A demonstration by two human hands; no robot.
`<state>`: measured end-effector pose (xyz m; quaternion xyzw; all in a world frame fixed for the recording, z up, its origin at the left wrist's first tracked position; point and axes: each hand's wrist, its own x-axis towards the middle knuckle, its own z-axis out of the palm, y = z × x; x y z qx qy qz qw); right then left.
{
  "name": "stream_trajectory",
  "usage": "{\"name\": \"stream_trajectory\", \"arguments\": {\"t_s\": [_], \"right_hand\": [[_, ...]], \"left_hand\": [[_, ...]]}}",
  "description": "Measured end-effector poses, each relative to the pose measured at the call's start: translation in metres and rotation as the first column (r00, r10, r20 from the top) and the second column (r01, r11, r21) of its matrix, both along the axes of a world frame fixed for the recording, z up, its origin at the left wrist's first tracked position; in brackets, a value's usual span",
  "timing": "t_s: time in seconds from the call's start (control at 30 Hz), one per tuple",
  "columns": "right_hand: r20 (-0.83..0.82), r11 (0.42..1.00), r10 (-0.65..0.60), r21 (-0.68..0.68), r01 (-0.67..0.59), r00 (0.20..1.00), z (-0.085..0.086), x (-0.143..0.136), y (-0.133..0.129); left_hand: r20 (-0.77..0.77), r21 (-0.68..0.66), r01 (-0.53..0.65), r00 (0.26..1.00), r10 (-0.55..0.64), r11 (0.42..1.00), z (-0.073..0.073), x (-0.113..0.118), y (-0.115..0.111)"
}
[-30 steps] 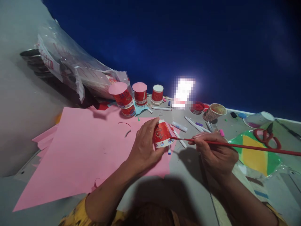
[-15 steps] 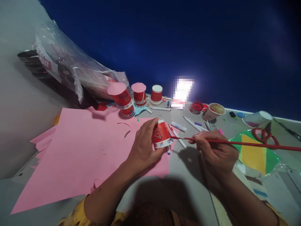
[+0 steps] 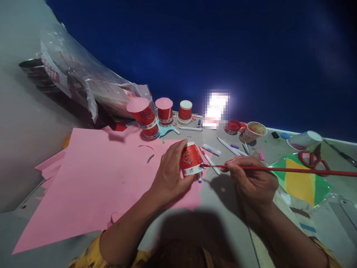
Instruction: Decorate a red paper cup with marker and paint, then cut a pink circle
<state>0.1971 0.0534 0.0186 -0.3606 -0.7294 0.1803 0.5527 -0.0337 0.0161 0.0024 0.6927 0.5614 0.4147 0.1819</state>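
Note:
My left hand [image 3: 173, 175] is wrapped round a small red paper cup [image 3: 192, 157] with a white rim at its wider, lower end, tilted above the pink paper [image 3: 95, 178]. A long red paintbrush [image 3: 290, 170] is pinched in my right hand [image 3: 252, 178]. Its dark tip meets the cup's lower right side, near the printed rim. Under and beside the cup lie white markers [image 3: 209, 160]. Behind it stand a red cup with a white top [image 3: 185, 112] and red cups topped with pink discs [image 3: 165, 111].
At the right are a red paint pot [image 3: 233, 126], a stained paper cup [image 3: 253, 132], a tipped white cup [image 3: 305, 140] and red-handled scissors [image 3: 314, 163] on a green and yellow packet [image 3: 301, 182]. A plastic bag [image 3: 108, 89] lies back left; a bright blurred screen [image 3: 216, 111] stands behind.
My right hand has shifted slightly left, and the brush tip has moved a little left and down on the cup. My left hand and the cup are nearly still.

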Motion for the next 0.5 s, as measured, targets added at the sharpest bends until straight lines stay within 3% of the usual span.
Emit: {"name": "stream_trajectory", "arguments": {"t_s": [0.2,0.5], "right_hand": [[-0.112,0.996,-0.059,-0.072,0.051,0.992,-0.0071,0.0045,-0.0002],[-0.084,1.0,-0.016,-0.023,0.014,0.996,-0.0068,0.0,-0.0024]], "left_hand": [[-0.004,0.01,0.007,1.0,-0.007,1.0,-0.0009,-0.0016,-0.0003],[-0.013,0.01,0.021,1.0,-0.021,1.0,-0.0024,-0.0009,-0.0007]]}}
